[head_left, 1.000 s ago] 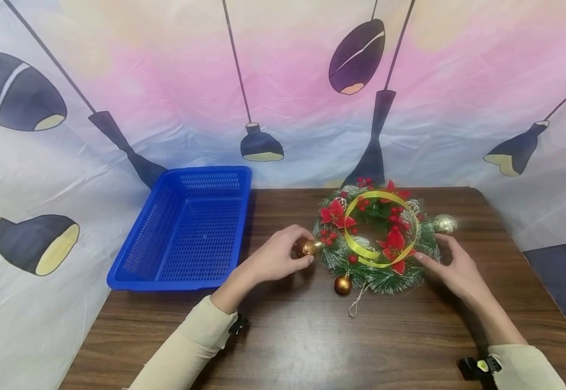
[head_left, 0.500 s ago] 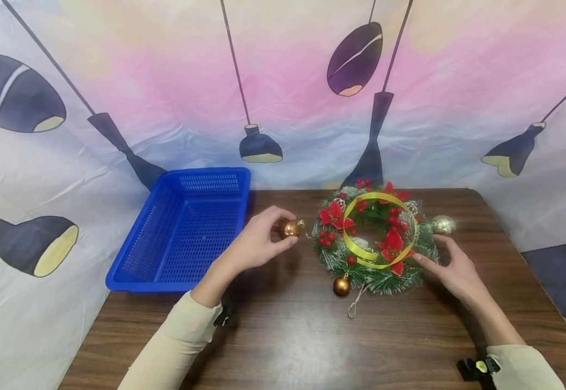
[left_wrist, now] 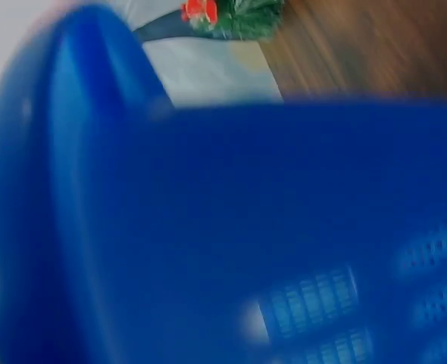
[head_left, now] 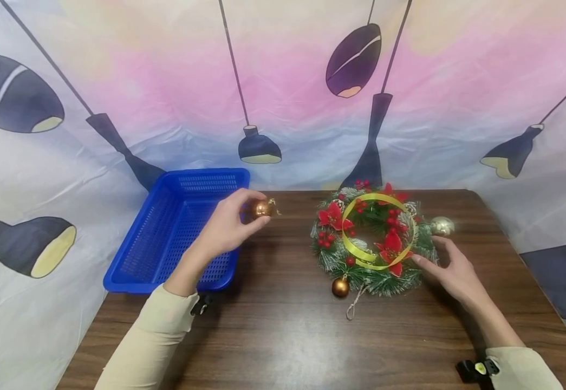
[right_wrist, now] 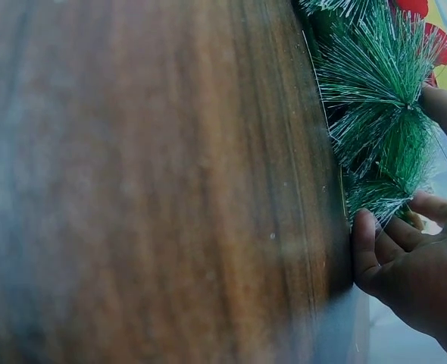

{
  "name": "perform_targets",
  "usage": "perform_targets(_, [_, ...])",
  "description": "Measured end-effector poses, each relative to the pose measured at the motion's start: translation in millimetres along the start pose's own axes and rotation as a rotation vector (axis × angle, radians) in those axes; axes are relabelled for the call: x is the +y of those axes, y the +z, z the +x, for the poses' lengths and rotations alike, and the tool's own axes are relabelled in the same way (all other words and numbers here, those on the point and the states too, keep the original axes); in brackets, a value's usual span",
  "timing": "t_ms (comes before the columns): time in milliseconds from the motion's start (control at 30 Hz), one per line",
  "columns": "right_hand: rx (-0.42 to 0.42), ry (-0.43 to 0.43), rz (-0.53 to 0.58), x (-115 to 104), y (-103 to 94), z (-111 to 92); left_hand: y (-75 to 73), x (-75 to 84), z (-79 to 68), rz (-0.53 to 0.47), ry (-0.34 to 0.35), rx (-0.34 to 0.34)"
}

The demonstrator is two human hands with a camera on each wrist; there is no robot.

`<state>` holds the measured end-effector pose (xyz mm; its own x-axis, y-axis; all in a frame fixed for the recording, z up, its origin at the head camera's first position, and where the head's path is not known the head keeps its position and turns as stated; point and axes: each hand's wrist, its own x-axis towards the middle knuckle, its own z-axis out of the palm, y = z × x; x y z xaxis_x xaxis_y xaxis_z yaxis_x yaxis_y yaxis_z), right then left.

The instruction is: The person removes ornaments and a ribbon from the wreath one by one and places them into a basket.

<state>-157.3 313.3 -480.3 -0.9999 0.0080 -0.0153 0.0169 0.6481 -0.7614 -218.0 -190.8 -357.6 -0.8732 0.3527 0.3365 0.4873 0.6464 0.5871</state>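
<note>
My left hand (head_left: pixel 221 227) pinches a shiny copper Christmas bauble (head_left: pixel 262 209) with a gold cap, held in the air beside the right rim of the blue basket (head_left: pixel 170 288). On the table lies a green Christmas wreath (head_left: pixel 395 284) with red flowers, berries and frosted needles. A loop of yellow ribbon (head_left: pixel 360 254) rests on top of it. My right hand (head_left: pixel 458 273) grips the wreath's right side, thumb above and fingers along the edge; the right wrist view shows the fingers by the green needles (right_wrist: pixel 382 106). The left wrist view is filled by the basket's wall (left_wrist: pixel 246 189).
Another copper bauble (head_left: pixel 340 287) hangs at the wreath's front edge, near a twine loop (head_left: pixel 353 307). A pale gold bauble (head_left: pixel 442 226) sits at its right. The wooden table (head_left: pixel 283 336) meets a printed cloth backdrop (head_left: pixel 302 97) behind.
The left hand has carried the copper bauble away from the wreath's left side, leftward and up to the basket. The right hand stays at the wreath.
</note>
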Motion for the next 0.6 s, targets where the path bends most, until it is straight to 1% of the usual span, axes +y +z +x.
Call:
perform_targets(100, [-0.004, 0.003, 0.002, -0.9, 0.3, 0.5, -8.6, -7.9, -1.2, -0.029, -0.012, 0.023])
perform_targets(200, [-0.010, 0.008, 0.006, -1.3, 0.1, 1.0, -15.7, -15.9, -3.4, -0.034, -0.031, 0.043])
perform_targets(600, [-0.005, 0.005, 0.019, 0.1, 0.1, 1.8, -36.3, -39.5, -21.5, 0.022, -0.103, 0.066])
